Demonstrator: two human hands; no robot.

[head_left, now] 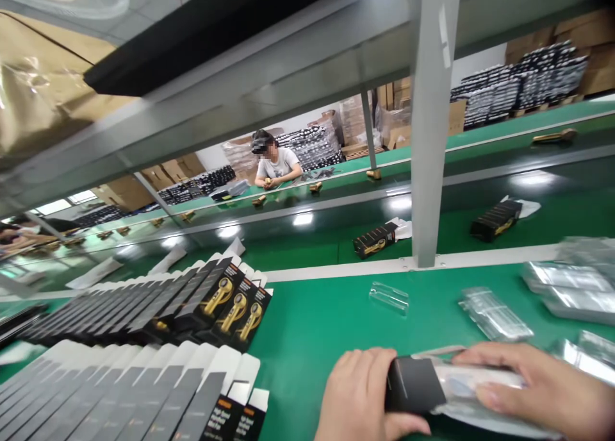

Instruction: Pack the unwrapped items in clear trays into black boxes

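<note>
My left hand grips a small black box at the bottom of the head view. My right hand holds a clear plastic tray whose end sits at the box's open end. Both rest low over the green table. To the left lie two fanned rows of flat black boxes with gold printing, the nearer row showing white flaps.
Clear plastic trays and a small clear piece lie on the table; more trays are stacked at right. A grey post stands ahead. Black boxes ride the conveyor. A person works across it.
</note>
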